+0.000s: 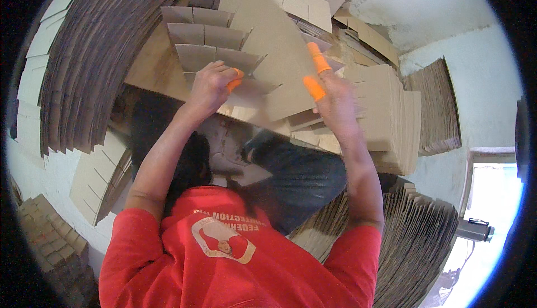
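Note:
Orange finger covers are on both my hands. My left hand [215, 87] is closed in a pinch at a slotted cardboard strip, which is partly hidden and blurred beneath the fingers. Several more slotted strips [207, 35] stand upright in a row beyond it, crossing the left side of a long cardboard sheet [263, 39]. That sheet rises away from me between my hands. At its right edge is my right hand [334, 92], its thumb and forefinger stretched out and apart. Its other fingers are mostly hidden.
The work sits on a wooden board [146, 64]. A tall stack of slotted cardboard [100, 45] stands at the left, and other stacks [386, 109] are close on the right. More cardboard [417, 246] fans out at lower right, beside my leg. A pale wall [442, 6] bounds the far right.

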Demonstrator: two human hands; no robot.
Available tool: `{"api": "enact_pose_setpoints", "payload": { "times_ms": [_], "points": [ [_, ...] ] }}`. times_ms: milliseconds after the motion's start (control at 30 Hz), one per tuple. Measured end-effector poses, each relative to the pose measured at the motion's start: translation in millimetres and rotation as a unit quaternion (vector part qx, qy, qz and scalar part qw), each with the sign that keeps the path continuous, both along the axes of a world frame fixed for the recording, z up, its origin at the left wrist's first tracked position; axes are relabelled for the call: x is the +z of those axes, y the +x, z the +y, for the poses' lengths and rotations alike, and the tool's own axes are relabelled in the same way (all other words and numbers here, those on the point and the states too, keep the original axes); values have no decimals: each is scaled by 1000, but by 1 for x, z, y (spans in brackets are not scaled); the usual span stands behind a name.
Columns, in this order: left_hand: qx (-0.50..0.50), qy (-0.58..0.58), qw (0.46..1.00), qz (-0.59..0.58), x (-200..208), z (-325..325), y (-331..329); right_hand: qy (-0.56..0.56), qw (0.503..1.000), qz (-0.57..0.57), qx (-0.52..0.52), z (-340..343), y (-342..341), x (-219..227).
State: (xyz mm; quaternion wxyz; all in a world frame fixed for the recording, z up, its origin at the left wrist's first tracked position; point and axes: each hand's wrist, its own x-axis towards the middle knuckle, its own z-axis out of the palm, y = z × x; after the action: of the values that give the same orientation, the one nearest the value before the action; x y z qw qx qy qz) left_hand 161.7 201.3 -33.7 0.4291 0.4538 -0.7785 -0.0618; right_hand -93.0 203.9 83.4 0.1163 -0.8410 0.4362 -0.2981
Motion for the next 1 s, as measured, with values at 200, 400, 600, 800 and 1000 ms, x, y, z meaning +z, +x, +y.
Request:
{"api": "enact_pose_setpoints", "payload": {
  "times_ms": [200,400,600,800,1000],
  "points": [
    [14,-6,1000,-2,-13,-7,1,-9,999,20,39,-12,14,-20],
    [1,-19,1000,10,-8,-9,-3,28,998,44,45,-18,22,3],
    [4,44,999,-10,-6,-8,2,19,994,102,38,-13,23,-10],
    [13,40,999,-15,-2,-2,0,-21,995,68,73,-10,13,-18],
    [10,32,999,6,-3,-6,-4,96,992,80,8,-36,5,1]
  ]
}}
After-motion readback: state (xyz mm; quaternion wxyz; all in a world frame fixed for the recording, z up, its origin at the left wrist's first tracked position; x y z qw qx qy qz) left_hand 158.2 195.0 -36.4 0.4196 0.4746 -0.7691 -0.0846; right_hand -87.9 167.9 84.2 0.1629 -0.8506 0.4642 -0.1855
